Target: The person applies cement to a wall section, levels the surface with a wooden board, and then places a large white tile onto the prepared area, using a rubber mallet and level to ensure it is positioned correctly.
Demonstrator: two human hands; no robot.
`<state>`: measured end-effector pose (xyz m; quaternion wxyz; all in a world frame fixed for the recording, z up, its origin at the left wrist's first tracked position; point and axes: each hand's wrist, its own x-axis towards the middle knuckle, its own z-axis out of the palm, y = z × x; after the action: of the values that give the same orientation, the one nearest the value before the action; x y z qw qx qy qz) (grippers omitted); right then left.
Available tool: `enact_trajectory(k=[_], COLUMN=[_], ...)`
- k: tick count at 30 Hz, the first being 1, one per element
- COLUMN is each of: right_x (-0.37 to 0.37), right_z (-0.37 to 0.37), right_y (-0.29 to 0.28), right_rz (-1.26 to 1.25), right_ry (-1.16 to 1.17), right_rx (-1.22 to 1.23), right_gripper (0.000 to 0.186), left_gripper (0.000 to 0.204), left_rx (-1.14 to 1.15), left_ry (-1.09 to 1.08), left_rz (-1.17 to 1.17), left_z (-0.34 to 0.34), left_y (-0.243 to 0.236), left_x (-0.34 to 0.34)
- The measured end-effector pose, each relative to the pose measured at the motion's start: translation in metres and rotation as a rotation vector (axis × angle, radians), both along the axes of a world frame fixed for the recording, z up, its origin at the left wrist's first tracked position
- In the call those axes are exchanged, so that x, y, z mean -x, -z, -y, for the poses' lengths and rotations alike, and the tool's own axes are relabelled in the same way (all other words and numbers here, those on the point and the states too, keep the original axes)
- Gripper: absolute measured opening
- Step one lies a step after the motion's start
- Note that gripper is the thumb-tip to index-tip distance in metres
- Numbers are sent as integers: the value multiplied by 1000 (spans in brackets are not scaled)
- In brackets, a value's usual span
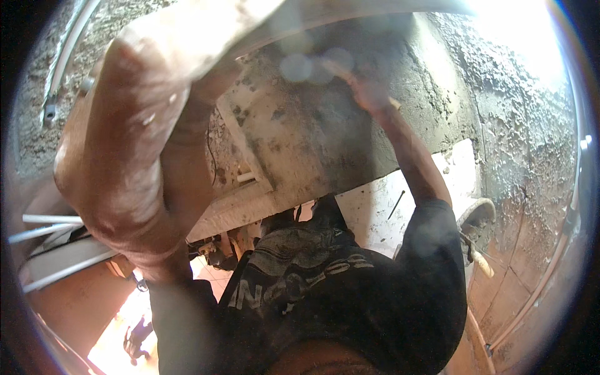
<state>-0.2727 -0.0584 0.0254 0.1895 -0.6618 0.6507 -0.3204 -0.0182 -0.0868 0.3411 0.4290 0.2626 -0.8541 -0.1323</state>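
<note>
The fingers of the right hand are closing around what looks like a pale-handled tool, its butt end showing beside the heel of the hand. The tool's working end is fading into haze and shadow, so its shape and whether it is touching the surface cannot be told. The left arm is looming large and close to the camera; its hand is merging into glare and overlapping shapes, and I cannot tell whether those fingers are apart, together or holding anything.

Just beyond the right fingers, the grey mortar-like surface is spreading beneath and around the hand. The step appears to be working this coat. Doing it well probably means keeping the wrist firm, holding the blade or edge nearly flat, and drawing it in long, overlapping strokes with even pressure, easing off near the edges so they do not crumble.

Farther out, a pale raised border is running along the coat's left side, well apart from the right fingers. A rough wall is rising on the right, with a mortar-smeared bucket sitting below the right forearm's level.
</note>
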Motion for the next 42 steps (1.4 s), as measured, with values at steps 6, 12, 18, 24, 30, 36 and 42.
enact_trajectory(k=[6, 12, 18, 24, 30, 36, 42], right_x=[-12, -65, -55, -57, -50, -47, -33], right_z=[-77, -174, -74, -109, -28, -41, 31], right_y=[-4, 17, 17, 30, 5, -16, 61], right_rz=[-51, -227, -336, -353, -206, -153, -355], right_ry=[10, -109, -12, -56, 36, 48, 188], right_rx=[22, -72, 31, -53, -113, -138, -75], right_gripper=[26, 33, 41, 40, 36, 32, 31], left_gripper=[40, 41, 42, 43, 44, 54, 69], left_rx=[-4, -5, -3, -8, -6, -115, -203], left_ry=[2, -3, 24, 26, 36, 56, 0], left_rz=[-4, -17, -26, -25, -33, -81, 110], left_z=[1, -2, -3, 1, -1, 11, 6], left_y=[3, 1, 0, 0, -1, 2, -29], left_x=[-2, -8, -1, 1, 2, 8, -17])
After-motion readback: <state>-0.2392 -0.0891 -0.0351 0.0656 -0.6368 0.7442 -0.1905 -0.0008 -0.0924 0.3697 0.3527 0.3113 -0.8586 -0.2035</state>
